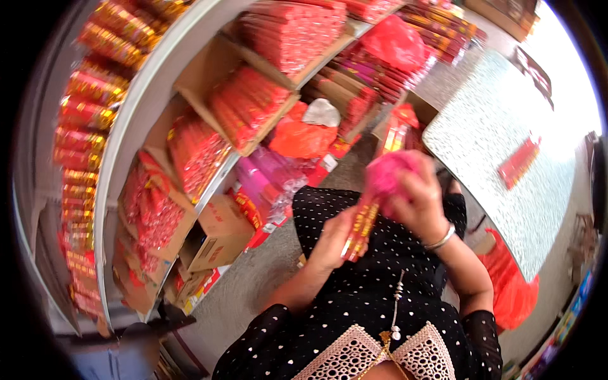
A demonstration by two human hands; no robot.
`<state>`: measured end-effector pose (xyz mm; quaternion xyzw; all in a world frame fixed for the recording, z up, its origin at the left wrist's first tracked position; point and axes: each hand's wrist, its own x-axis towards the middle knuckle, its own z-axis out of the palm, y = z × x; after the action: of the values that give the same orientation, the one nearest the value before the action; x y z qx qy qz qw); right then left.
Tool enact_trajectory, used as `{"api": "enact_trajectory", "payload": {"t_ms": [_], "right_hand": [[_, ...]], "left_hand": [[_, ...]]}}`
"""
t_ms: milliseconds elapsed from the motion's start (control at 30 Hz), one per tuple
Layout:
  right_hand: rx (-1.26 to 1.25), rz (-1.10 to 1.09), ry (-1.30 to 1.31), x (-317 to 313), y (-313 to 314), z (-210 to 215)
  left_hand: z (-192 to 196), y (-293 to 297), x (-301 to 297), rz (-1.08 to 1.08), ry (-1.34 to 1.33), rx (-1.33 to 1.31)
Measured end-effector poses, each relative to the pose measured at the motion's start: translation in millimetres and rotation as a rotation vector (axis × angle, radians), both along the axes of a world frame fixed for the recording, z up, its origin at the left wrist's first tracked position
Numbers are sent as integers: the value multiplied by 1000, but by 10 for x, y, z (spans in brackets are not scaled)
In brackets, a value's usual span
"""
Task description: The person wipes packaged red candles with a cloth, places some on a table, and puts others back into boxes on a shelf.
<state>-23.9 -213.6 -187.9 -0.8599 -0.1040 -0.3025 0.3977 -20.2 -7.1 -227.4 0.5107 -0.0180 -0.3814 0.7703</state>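
In front of my lap I hold a long, slim red packet with gold print point(361, 228), tilted up and away from me. My left hand point(334, 239) is closed around its lower end. My right hand point(419, 195), with a bracelet at the wrist and slightly blurred, grips a crumpled bright pink cloth point(387, 172). That cloth lies against the middle of the packet and hides part of it. The packet's upper end seems to continue past the cloth, though another red packet behind may be mixed in there.
Shelves point(113, 164) on the left hold several open cartons of red packets point(250, 101). A brown cardboard box point(221, 231) sits low beside them. To the right, a speckled table point(500, 120) carries one red packet point(520, 162); a red plastic bag point(513, 288) hangs by its edge.
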Motion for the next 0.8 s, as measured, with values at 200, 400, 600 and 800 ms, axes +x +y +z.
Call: {"api": "enact_trajectory", "payload": {"t_ms": [200,400,600,800], "right_hand": [[291,-184,173,146,-260,-204],[345,-24,331,-84,40,-701],[352,28,571,-392,152,-1072],[342,-34,578,-489,93,-1207]], "left_hand": [[98,155,20,7,34,-178],[192,822,360,608,-61,14],[202,1867,914,1005,-202,270],[252,2936,1520,1134,-344,473]]}}
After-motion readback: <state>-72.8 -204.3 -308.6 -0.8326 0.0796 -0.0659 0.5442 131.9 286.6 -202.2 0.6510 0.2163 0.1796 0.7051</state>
